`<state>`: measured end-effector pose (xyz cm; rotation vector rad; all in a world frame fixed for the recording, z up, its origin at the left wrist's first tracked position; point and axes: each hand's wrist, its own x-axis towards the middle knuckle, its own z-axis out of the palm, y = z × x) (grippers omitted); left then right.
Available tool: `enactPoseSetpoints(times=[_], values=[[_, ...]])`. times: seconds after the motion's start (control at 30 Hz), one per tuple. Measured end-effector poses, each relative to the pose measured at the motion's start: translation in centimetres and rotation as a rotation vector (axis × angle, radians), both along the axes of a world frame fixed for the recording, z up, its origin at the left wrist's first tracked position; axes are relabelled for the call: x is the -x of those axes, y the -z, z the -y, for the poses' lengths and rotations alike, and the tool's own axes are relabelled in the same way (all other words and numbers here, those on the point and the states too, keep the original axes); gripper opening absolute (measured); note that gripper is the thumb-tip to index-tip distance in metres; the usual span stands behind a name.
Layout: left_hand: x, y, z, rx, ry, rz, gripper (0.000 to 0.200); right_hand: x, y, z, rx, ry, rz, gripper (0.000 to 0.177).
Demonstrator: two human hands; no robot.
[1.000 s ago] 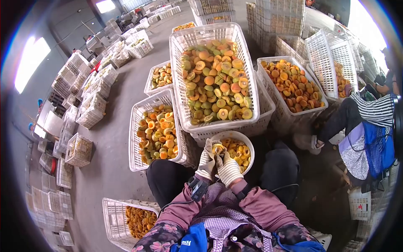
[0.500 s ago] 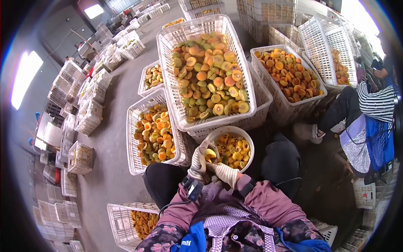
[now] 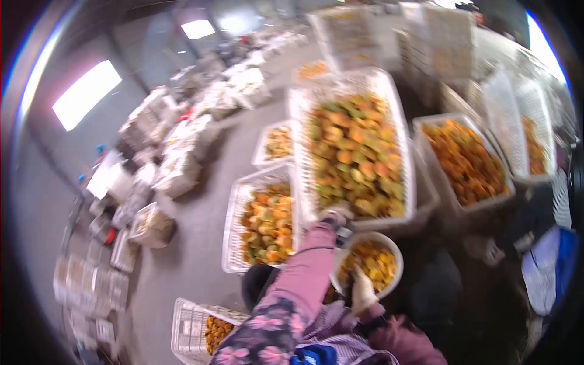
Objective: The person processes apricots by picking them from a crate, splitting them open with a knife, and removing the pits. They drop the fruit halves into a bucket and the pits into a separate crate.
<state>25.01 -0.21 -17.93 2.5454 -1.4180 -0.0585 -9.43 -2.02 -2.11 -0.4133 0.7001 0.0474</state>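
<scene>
Halved orange, yellow and green fruit (image 3: 359, 161), round-backed and slightly blurred, heaps inside a large rectangular crate (image 3: 299, 121) of white plastic with a latticed wall, straight ahead at twelve o'clock from a round white bucket (image 3: 397, 267). The bucket has a smooth, thick rim and holds glossy-looking yellow pieces (image 3: 382, 271). At ten o'clock from it stands a smaller white lattice crate (image 3: 236, 219) of orange and yellow halves; between one and two o'clock, another crate (image 3: 486, 199) carries deeper orange ones. At eight o'clock, a low crate (image 3: 182, 331) contains darker, crumpled-looking pieces. The floor (image 3: 201, 243) is flat and grey. The person's left arm, in a pink sleeve (image 3: 310, 261) with a floral upper part, reaches toward twelve o'clock, its pale-gloved left hand (image 3: 336, 216) at the large crate's near-left corner. The pale-gloved right hand (image 3: 363, 291) is over the bucket's near rim at six o'clock, fingers pointing inward. Blur hides how far either hand is open and whether it grips anything.
</scene>
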Motion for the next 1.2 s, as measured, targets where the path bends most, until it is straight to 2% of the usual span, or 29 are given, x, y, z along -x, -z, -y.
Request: enactPoseSetpoints(times=[0.03,0.07,0.13,0.2,0.23,0.27,0.3,0.4,0.43,0.47,0.53,0.57,0.6,0.63,0.67,0.7,0.73,0.77,0.8,0.87,0.9,0.93,1.0,1.07,1.13,1.2], values=[[3.4,-5.3,2.7,-0.268,-0.198,-0.202,0.039,0.1,1.5,0.0,-0.017,0.002,0.025,0.027],[7.4,-13.4,3.9,-0.443,-0.35,-0.362,0.048,0.0,2.6,0.0,-0.033,0.02,0.038,0.025],[6.8,-12.0,3.7,-0.347,-0.393,-0.447,0.058,-0.9,2.7,-0.4,0.149,0.051,0.025,0.027],[6.1,-11.4,3.3,-0.319,-0.318,-0.421,0.066,-1.6,4.5,-0.3,0.189,0.022,0.051,0.029],[4.5,-8.8,3.7,-0.242,-0.328,-0.479,0.071,-1.6,4.0,-0.4,0.193,0.033,0.026,0.03],[7.0,-12.5,2.7,-0.198,-0.33,-0.568,0.068,-1.5,3.8,-0.5,0.195,0.044,-0.002,0.031],[9.0,-14.0,2.0,-0.193,-0.34,-0.567,0.068,-1.8,6.1,-0.4,0.254,0.101,0.023,0.034],[15.2,-12.5,-0.8,0.842,0.075,-0.933,0.029,-1.2,2.6,0.8,0.302,0.099,0.086,0.036],[17.5,-12.0,-1.7,0.902,0.068,-1.033,0.03,-2.2,5.9,0.4,0.478,0.206,0.216,0.031],[19.5,-11.9,-2.6,0.962,0.063,-1.133,0.032,-1.9,5.5,0.4,0.48,0.21,0.218,0.031],[22.6,-13.6,-3.9,1.212,-0.054,-1.816,0.041,-1.1,3.9,0.3,0.59,0.065,0.257,0.034],[23.7,-12.5,-4.0,1.243,0.111,-1.317,0.044,-1.2,3.2,-0.6,0.589,0.126,0.226,0.024],[21.6,-7.0,-4.7,1.112,0.15,-1.049,0.044,-0.3,2.7,-0.8,1.041,0.017,0.279,0.021],[23.7,-10.0,-5.0,1.119,0.181,-0.942,0.044,-0.2,5.0,-0.7,1.947,-0.045,0.283,0.026],[25.0,-14.3,-5.7,1.126,0.213,-0.852,0.045,0.4,4.1,-0.6,1.858,-0.185,0.306,0.035],[24.8,-14.3,-6.2,1.143,0.268,-0.997,0.046,0.0,5.5,-0.9,1.259,-0.157,0.348,0.034],[25.1,-13.6,-6.3,1.158,0.32,-1.139,0.046,0.7,4.0,-0.6,1.878,-0.247,0.313,0.033],[26.4,-13.7,-5.8,1.313,0.13,-1.203,0.044,0.1,4.0,-1.1,1.208,-0.175,0.227,0.036],[27.4,-14.5,-5.4,1.452,-0.071,-1.24,0.042,-0.2,4.4,-1.4,1.2,-0.044,0.218,0.042],[28.0,-15.9,-5.5,1.452,-0.201,-1.322,0.034,-0.5,4.5,-1.6,1.121,0.038,0.269,0.044],[26.5,-13.3,-5.7,1.427,-0.22,-1.466,0.031,-0.4,4.2,-1.5,1.176,-0.017,0.228,0.045],[26.1,-13.0,-5.8,1.426,-0.327,-1.599,0.03,-0.1,3.5,-1.3,1.229,-0.076,0.192,0.045],[26.4,-11.8,-5.3,1.463,-0.366,-1.301,0.028,-0.3,3.9,-1.4,1.222,-0.081,0.17,0.046],[27.7,-14.9,-5.2,1.436,-0.366,-1.325,0.027,-0.6,4.0,-1.6,1.141,-0.056,0.208,0.046],[28.0,-15.9,-5.0,1.411,-0.367,-1.343,0.026,-0.5,2.8,-1.3,1.191,-0.033,0.17,0.046],[28.0,-15.1,-5.1,1.345,-0.305,-1.135,0.024,-0.6,2.0,-1.1,1.229,-0.05,0.121,0.047]])
